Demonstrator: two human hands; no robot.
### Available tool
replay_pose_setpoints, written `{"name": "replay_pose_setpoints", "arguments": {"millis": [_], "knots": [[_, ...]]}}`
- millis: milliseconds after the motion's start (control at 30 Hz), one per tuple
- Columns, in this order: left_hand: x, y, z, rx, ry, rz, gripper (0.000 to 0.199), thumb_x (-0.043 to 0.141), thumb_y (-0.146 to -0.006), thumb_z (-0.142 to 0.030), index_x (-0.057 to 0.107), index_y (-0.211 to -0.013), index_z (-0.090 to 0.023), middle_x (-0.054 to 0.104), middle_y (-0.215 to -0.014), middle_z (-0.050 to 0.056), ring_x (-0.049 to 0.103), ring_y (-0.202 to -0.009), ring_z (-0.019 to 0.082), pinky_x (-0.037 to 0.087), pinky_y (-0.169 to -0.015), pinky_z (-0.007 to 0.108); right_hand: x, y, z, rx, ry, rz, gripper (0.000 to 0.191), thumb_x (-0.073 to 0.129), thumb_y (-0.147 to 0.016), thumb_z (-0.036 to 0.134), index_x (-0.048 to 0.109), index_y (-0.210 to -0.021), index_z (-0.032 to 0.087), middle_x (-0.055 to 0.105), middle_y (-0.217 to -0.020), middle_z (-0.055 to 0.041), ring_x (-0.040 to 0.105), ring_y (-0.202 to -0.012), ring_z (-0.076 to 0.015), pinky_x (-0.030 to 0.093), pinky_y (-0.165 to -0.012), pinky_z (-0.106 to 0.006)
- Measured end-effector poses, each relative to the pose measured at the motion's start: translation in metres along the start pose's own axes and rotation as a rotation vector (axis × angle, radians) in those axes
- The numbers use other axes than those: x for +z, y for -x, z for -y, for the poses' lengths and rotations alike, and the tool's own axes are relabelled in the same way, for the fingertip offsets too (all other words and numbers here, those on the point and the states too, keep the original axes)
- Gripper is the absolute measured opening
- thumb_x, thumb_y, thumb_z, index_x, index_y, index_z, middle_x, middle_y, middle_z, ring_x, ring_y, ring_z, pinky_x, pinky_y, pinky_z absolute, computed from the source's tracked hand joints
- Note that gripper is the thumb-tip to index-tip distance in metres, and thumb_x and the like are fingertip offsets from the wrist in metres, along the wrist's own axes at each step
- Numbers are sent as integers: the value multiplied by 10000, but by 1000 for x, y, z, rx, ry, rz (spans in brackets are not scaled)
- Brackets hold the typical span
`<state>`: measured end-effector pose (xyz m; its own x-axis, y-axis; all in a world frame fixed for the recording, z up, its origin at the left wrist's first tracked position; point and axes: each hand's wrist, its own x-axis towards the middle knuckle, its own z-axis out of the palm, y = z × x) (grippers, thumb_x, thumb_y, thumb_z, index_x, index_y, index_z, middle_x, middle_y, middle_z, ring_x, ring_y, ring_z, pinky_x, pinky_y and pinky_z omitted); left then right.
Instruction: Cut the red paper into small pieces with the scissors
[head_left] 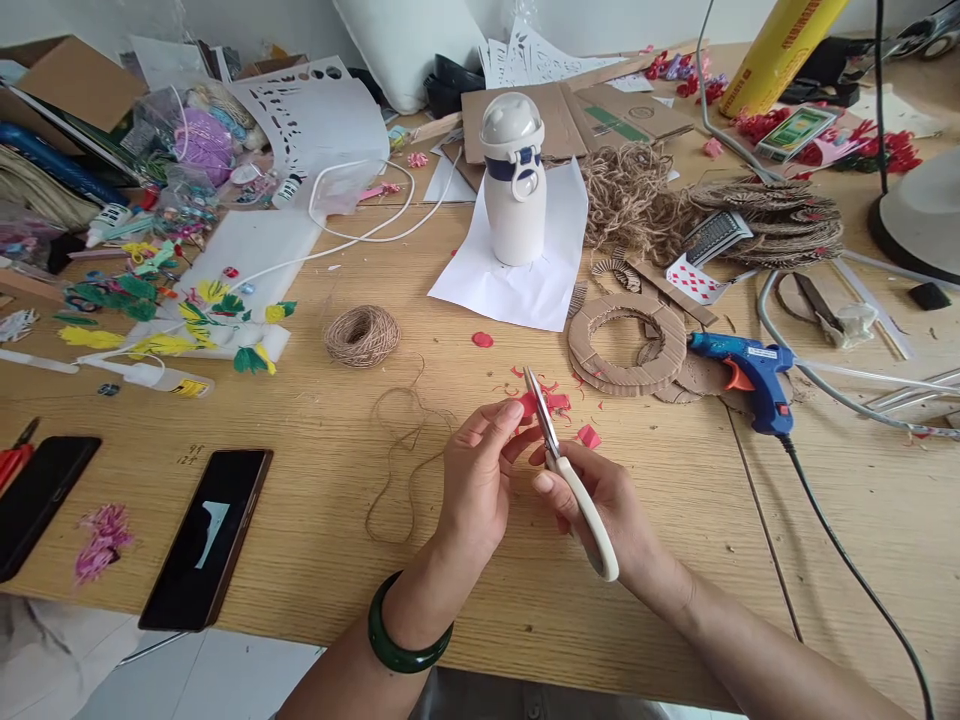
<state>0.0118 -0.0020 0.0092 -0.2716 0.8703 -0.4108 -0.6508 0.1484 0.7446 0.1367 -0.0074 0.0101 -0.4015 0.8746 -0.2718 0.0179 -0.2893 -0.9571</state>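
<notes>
Scissors (574,483), 1 pair, gripped in right hand (624,508); left hand (478,478) pinches 1 red piece (527,404); 2 phones (206,540) lie leftward.

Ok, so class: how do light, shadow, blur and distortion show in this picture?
Head view: soft, diffuse light, mostly faint shadows; the scissors look fairly sharp; the yellow tube leans outward near the corner, possibly lens stretch; the brown-edged phone shows a pale shape, glare or display unclear.

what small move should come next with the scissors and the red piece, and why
Probably one more careful snip: the right hand holds the scissors with the blades beside the red piece pinched in the left hand, and red scraps lie nearby.
</notes>
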Motion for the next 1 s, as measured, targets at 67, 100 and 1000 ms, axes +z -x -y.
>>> {"name": "replay_pose_setpoints", "arguments": {"millis": [67, 100, 1000], "knots": [[-1, -1, 0, 10, -2, 3, 112, 764, -753, -258, 707, -755, -161, 714, -817, 12, 662, -754, 97, 521, -725, 209, 0, -1, 1, 4, 11, 2, 439, 732, -752, 567, 526, -748, 179, 416, -570, 62, 383, -468, -78, 315, -418, -223], [-1, -2, 0, 12, -5, 2, 113, 762, -755, -259, 706, -756, -161, 717, -826, 14, 661, -761, 99, 522, -728, 212, -1, -1, 1, 6, 17, 2, 439, 731, -752, 566, 524, -751, 180, 416, -568, 62, 381, -466, -79, 311, -417, -224], [-1, -3, -5, -35, -108, 55, 262, 721, -781, -403, 694, -849, -151, 680, -856, 56, 638, -786, 145, 544, -720, 273, -4, 1, -1, -11, 95, 15, 360, 698, -815, 491, 585, -840, 151, 418, -553, 67, 389, -454, -82, 313, -421, -225]]}}
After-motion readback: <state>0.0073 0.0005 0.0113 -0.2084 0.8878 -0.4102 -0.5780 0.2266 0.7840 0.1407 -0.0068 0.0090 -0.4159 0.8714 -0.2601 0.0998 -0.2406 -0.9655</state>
